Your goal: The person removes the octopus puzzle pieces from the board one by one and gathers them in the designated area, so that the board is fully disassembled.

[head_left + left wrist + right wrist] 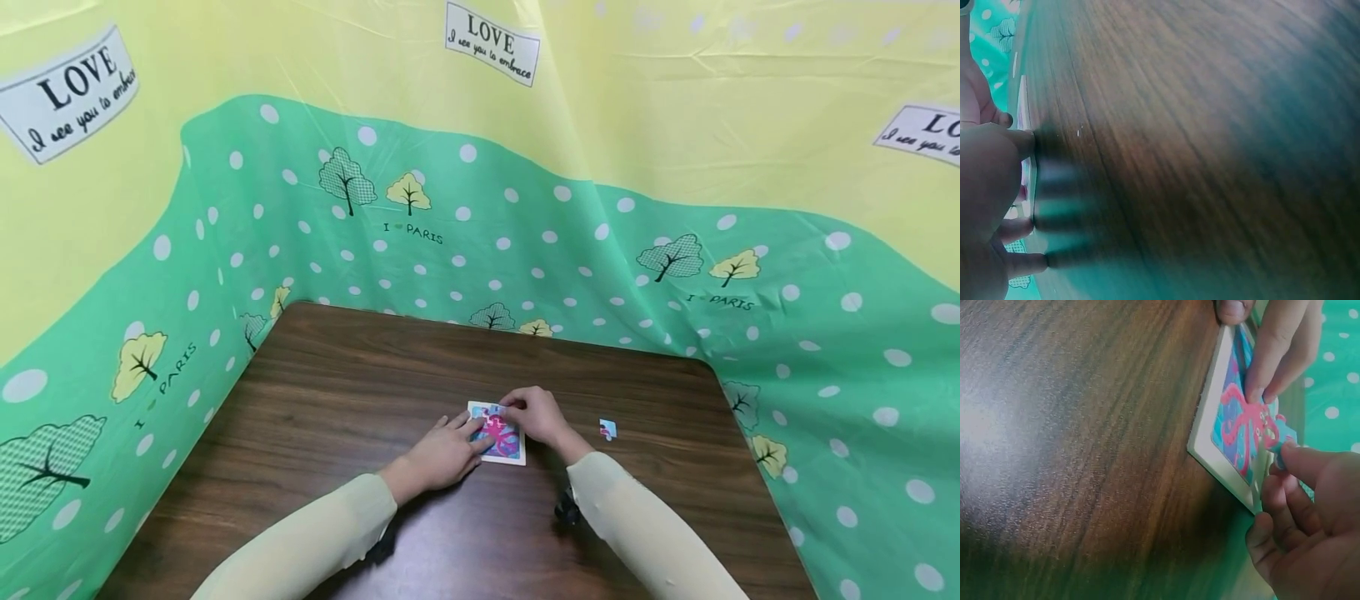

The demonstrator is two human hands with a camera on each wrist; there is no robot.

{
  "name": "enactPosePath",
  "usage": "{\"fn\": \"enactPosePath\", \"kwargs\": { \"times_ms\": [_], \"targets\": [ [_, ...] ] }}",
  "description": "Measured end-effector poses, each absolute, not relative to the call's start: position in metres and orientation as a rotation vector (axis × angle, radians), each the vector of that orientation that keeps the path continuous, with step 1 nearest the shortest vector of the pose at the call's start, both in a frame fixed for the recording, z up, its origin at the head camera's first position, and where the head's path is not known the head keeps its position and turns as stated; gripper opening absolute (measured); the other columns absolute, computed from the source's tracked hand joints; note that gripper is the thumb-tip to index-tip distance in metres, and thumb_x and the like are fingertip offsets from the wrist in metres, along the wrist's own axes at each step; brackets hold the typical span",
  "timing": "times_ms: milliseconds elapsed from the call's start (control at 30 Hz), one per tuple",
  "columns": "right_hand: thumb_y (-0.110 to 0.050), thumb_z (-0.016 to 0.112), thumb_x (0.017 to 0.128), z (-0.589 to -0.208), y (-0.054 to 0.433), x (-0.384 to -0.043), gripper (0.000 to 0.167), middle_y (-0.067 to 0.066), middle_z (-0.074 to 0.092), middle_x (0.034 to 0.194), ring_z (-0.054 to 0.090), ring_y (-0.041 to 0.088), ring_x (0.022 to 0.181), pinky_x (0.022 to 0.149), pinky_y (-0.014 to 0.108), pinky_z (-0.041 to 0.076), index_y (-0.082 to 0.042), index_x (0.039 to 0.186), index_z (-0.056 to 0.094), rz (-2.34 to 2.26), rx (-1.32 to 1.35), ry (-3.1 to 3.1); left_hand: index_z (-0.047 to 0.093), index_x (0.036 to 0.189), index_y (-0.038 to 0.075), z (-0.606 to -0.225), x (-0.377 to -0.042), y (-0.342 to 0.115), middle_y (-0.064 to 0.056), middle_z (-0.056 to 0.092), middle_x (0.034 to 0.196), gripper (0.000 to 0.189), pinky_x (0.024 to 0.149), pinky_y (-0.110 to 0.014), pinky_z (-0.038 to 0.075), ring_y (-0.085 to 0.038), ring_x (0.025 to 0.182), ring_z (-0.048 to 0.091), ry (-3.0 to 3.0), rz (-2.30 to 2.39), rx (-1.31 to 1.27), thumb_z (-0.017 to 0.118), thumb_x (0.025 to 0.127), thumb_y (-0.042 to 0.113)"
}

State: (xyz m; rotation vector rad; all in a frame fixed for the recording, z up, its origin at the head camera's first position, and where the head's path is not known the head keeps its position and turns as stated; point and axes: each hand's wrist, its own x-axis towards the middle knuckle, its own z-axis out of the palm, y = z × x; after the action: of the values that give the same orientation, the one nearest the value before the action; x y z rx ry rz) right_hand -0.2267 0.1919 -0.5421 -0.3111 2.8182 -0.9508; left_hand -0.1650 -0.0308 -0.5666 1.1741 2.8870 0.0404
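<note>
A small square jigsaw puzzle with a white frame [1205,439] lies on the table, showing a pink octopus on blue and purple. My left hand [446,457] reaches over it from the left, fairly straight fingers resting on the picture and the thumb at the near edge. At the puzzle's far right corner, my right hand [538,417] pinches a blue and pink puzzle piece [1282,434] between thumb and fingers. That piece tilts up over the frame's edge. In the left wrist view, the left hand [988,181] covers most of the puzzle.
Another loose puzzle piece [607,429] lies on the dark wooden table [360,367], right of the right hand. A green and yellow printed curtain [480,192] hangs around the table's far side and both ends.
</note>
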Motion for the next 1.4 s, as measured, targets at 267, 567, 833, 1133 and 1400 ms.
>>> {"fn": "enactPosePath", "kwargs": {
  "times_ms": [267,567,833,1133,1400],
  "targets": [
    [-0.022,0.074,0.096,-0.529,0.206,-0.228,0.009,-0.002,0.075,0.094,0.064,0.015,0.083,0.077,0.037,0.055,-0.017,0.099,0.081,-1.002,-0.266,2.799,0.050,0.153,0.036,-0.567,-0.166,-0.030,-0.006,0.044,0.160,0.046,0.107,-0.060,0.046,-0.037,0.148,0.041,2.889,0.082,1.160,0.049,0.107,0.043],
    [-0.023,0.075,0.095,-0.518,0.240,-0.235,0.009,0.006,0.074,0.083,0.062,0.015,0.069,0.060,0.030,0.050,-0.014,0.094,0.079,-0.976,-0.212,2.756,0.051,0.152,0.036,-0.568,-0.168,-0.031,-0.006,0.043,0.161,0.046,0.107,-0.061,0.046,-0.036,0.148,0.041,2.887,0.088,1.158,0.050,0.107,0.043],
    [-0.019,0.078,0.092,-0.510,0.276,-0.237,0.006,0.001,0.073,0.081,0.068,0.021,0.074,0.063,0.031,0.051,-0.013,0.092,0.079,-0.938,-0.202,2.746,0.052,0.152,0.036,-0.568,-0.168,-0.031,-0.005,0.045,0.160,0.045,0.107,-0.061,0.046,-0.037,0.148,0.041,2.889,0.096,1.162,0.051,0.106,0.042],
    [-0.017,0.076,0.093,-0.510,0.310,-0.237,0.006,0.005,0.072,0.082,0.061,0.017,0.069,0.057,0.031,0.050,-0.011,0.092,0.078,-0.856,-0.177,2.730,0.051,0.152,0.037,-0.568,-0.166,-0.031,-0.005,0.044,0.160,0.045,0.108,-0.061,0.046,-0.036,0.148,0.041,2.883,0.097,1.153,0.051,0.107,0.042],
    [-0.013,0.075,0.093,-0.519,0.325,-0.235,0.005,0.003,0.070,0.080,0.060,0.017,0.070,0.059,0.032,0.050,-0.010,0.089,0.077,-0.749,-0.175,2.728,0.050,0.152,0.037,-0.571,-0.167,-0.030,-0.004,0.044,0.160,0.046,0.109,-0.060,0.045,-0.036,0.149,0.040,2.883,0.093,1.155,0.050,0.107,0.042]
  ]
}}
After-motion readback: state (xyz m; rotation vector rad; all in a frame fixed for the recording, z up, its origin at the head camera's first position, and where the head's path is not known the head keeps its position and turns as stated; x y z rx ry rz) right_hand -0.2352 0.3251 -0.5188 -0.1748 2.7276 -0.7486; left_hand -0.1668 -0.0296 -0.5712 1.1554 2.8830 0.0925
